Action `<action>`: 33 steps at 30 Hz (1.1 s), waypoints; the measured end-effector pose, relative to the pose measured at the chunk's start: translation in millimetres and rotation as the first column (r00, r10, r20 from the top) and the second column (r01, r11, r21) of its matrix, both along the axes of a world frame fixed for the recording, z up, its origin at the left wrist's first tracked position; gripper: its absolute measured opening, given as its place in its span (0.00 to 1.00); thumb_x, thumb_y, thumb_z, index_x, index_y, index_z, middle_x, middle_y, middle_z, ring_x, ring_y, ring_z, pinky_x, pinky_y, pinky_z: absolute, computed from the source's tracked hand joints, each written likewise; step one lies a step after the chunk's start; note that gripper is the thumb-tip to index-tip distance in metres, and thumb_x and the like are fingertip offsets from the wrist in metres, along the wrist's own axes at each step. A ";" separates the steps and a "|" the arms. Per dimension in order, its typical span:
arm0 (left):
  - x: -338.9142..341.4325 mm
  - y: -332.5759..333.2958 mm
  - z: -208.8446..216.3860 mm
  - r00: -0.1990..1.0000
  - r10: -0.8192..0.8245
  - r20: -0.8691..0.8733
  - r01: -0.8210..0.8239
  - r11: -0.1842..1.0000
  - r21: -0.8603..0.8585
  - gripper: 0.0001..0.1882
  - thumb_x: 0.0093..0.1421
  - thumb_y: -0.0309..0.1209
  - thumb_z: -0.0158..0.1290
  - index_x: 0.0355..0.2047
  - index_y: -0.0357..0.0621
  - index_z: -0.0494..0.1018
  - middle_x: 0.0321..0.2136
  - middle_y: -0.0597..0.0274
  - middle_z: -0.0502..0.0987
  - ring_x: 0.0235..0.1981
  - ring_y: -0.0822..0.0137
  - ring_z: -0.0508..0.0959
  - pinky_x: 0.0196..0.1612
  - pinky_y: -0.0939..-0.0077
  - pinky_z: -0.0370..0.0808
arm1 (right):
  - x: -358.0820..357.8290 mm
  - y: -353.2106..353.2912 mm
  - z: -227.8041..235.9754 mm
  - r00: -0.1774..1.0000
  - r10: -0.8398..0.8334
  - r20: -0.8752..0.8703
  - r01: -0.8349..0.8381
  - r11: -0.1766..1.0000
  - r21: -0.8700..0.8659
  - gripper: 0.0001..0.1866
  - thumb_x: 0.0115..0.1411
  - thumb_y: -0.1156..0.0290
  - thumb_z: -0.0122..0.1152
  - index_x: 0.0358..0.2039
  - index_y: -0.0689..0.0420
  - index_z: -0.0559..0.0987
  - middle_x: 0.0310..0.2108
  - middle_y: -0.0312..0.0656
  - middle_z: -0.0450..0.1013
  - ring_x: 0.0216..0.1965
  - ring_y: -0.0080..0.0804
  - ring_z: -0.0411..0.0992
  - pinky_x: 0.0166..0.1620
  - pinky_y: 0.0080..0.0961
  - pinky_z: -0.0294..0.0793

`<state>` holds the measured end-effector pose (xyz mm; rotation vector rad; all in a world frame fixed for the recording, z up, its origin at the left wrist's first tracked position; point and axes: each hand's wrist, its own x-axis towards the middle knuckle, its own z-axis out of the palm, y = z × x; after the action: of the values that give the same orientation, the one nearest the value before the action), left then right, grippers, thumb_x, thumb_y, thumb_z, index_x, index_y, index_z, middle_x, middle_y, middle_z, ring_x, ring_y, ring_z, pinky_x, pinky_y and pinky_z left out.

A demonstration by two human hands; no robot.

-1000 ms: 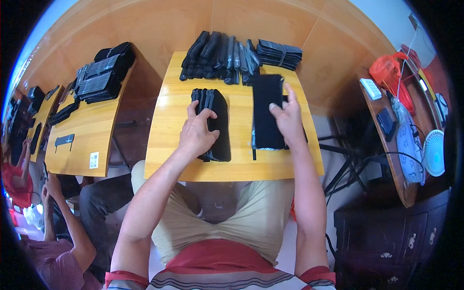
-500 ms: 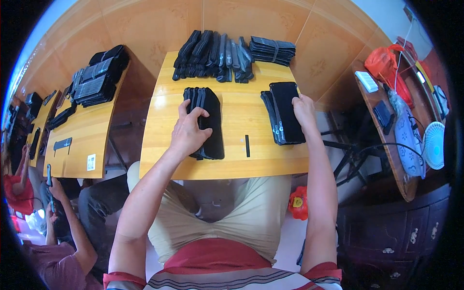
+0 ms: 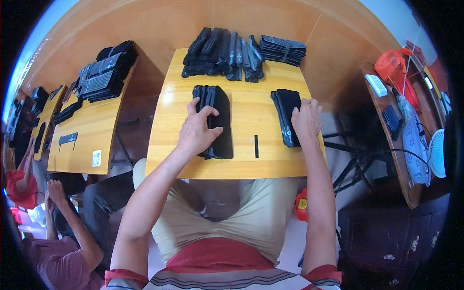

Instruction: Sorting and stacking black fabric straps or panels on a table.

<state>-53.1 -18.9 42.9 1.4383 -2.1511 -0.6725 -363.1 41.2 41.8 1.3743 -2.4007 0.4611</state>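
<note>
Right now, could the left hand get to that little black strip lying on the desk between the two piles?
Probably yes. The left hand rests on the black stack, and the small black strip lies just to its right on the bare wooden desk, with nothing between them.

Hands [image 3: 195,135] on 2 black stacks [image 3: 216,121]

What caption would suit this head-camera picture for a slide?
Seated at a wooden table, left hand rests on one stack of black cases; right hand touches a smaller stack.
</note>
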 end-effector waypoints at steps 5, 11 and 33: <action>-2.2 1.3 0.3 0.999 -0.034 -0.022 0.033 0.999 -0.030 0.30 0.55 0.35 0.68 0.57 0.55 0.70 0.69 0.40 0.53 0.59 0.37 0.73 0.59 0.51 0.74 | 50.1 -13.6 -16.1 0.733 0.488 0.474 -0.385 0.872 -0.303 0.19 0.61 0.63 0.67 0.46 0.65 0.82 0.39 0.47 0.80 0.40 0.39 0.79 0.45 0.36 0.78; 7.0 -18.9 -33.8 0.936 -0.119 -0.332 0.067 0.984 -0.163 0.33 0.61 0.27 0.59 0.65 0.40 0.60 0.64 0.38 0.61 0.63 0.38 0.68 0.65 0.54 0.68 | 142.0 -38.7 -51.1 0.218 0.519 0.827 -0.374 0.827 -0.420 0.32 0.59 0.52 0.72 0.47 0.72 0.80 0.35 0.51 0.82 0.35 0.32 0.80 0.40 0.28 0.78; 8.0 -6.9 -33.8 0.858 -0.145 -0.493 0.092 0.987 -0.131 0.28 0.62 0.22 0.57 0.62 0.40 0.64 0.64 0.42 0.64 0.66 0.44 0.67 0.67 0.58 0.66 | 139.6 -37.0 -21.1 0.045 0.312 0.949 -0.361 0.891 -0.276 0.35 0.57 0.62 0.74 0.60 0.64 0.71 0.46 0.44 0.77 0.44 0.31 0.78 0.43 0.32 0.80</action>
<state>-45.1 -25.8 9.1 0.9455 -1.8345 -0.8580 -223.5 4.1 20.7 2.0802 -2.8597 2.1347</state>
